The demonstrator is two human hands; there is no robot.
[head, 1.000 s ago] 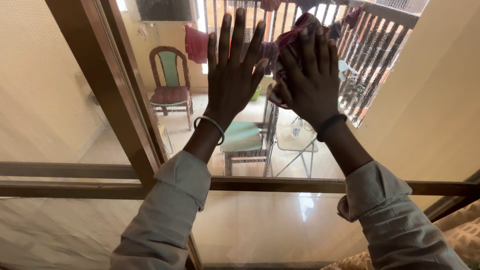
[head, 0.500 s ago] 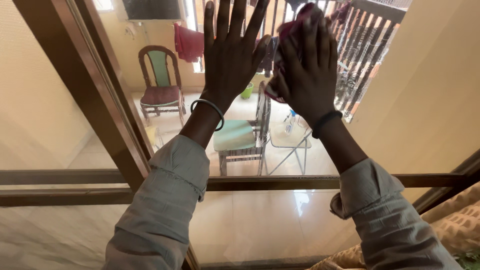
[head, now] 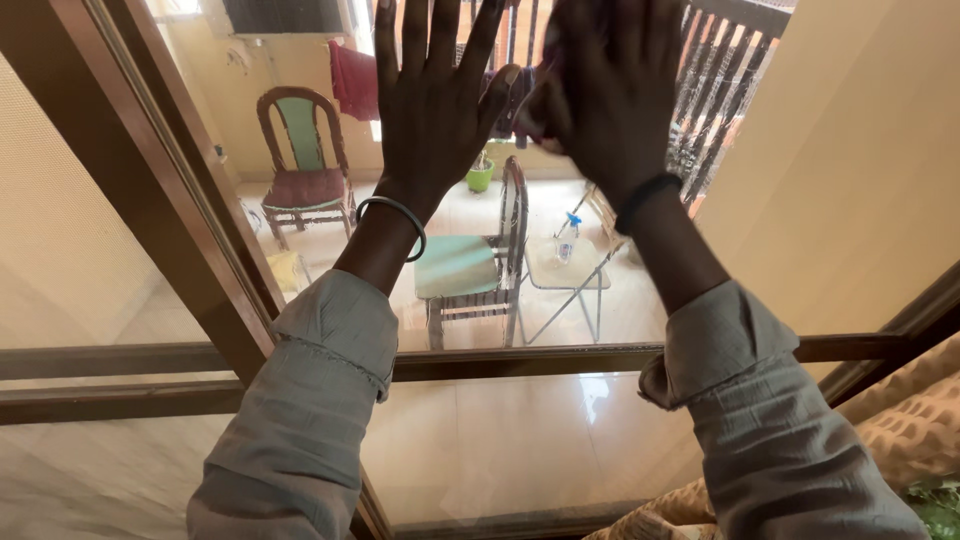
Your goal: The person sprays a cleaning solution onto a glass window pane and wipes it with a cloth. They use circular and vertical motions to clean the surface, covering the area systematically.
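On the glass (head: 480, 440) — hands (head: 432, 110) slid higher.

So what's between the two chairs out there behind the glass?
In the head view, only bare pale floor lies between the far wooden chair and the nearer chair with the green seat. The left hand's wrist, pressed to the glass, overlaps that stretch.

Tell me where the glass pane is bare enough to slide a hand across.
Free: the lower glass between the grey sleeves and the brown wooden crossbar, and the right side by the beige wall. Crowded: top centre, where the left hand lies flat beside the right hand pressing a dark red cloth.
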